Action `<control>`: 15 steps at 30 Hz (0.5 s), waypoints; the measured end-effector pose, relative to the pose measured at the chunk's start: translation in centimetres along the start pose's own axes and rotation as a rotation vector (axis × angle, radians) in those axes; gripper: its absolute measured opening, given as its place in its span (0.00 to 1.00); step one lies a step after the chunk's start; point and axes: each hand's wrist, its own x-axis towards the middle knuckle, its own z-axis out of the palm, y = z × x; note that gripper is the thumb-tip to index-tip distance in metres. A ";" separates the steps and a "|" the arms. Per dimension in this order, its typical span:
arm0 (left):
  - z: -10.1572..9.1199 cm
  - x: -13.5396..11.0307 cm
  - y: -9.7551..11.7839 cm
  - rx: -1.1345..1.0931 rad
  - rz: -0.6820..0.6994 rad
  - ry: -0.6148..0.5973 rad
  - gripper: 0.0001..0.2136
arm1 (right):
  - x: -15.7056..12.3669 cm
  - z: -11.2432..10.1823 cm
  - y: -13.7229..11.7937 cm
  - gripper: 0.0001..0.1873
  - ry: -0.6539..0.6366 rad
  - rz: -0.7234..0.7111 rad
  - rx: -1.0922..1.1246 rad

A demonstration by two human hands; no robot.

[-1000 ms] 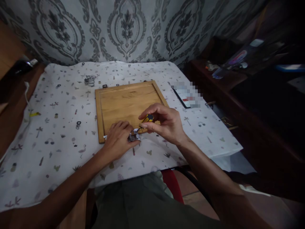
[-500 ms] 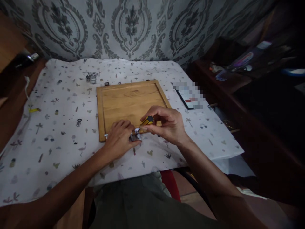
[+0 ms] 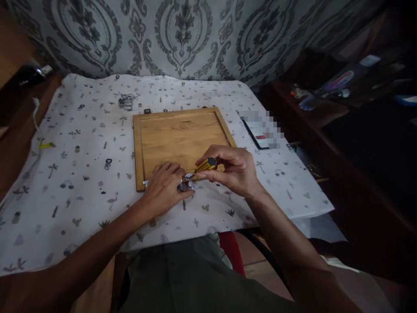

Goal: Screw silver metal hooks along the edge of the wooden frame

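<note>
A framed wooden panel [image 3: 182, 130] lies flat on the patterned tablecloth [image 3: 97, 204]. At its near edge my left hand [image 3: 164, 182] is closed on a shiny metal hinge [image 3: 186, 186], with the fingers over the panel and the thumb below the hinge. My right hand [image 3: 234, 169] pinches a short yellow-and-black screwdriver [image 3: 206, 164], tilted so that its tip points down and left at the hinge. Whether the tip sits in a screw is too small to tell.
More metal hinges [image 3: 125, 102] lie beyond the panel at the back left. A phone [image 3: 260, 132] rests to the panel's right. On the dark furniture at right lies a clear bottle [image 3: 339, 82]. A white cord [image 3: 36, 117] runs along the table's left side.
The screwdriver has shifted slightly up and right in my right hand, showing more of its handle and shaft. My left hand stays on the hinge. The view has moved slightly.
</note>
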 end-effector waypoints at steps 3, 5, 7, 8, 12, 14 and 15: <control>-0.2 0.0 0.1 0.000 -0.016 -0.026 0.16 | -0.1 0.4 0.2 0.16 0.031 0.032 0.020; -0.3 0.0 0.1 -0.005 -0.017 -0.024 0.16 | -0.2 0.4 0.2 0.15 0.003 0.072 0.092; -0.2 0.0 0.1 -0.013 -0.015 -0.018 0.15 | -0.2 0.1 0.0 0.15 -0.037 0.099 0.167; -0.1 0.0 0.0 -0.020 -0.015 -0.016 0.15 | -0.2 -0.1 0.0 0.15 -0.061 0.109 0.199; 0.0 -0.1 -0.1 -0.046 -0.008 -0.012 0.15 | -0.2 -0.5 -0.2 0.13 -0.125 0.158 0.249; 0.0 0.0 -0.1 -0.033 -0.005 -0.019 0.16 | -0.2 -0.3 -0.1 0.13 -0.074 0.147 0.220; -0.1 0.0 -0.1 -0.022 -0.008 -0.022 0.16 | -0.2 -0.2 -0.1 0.14 -0.036 0.131 0.201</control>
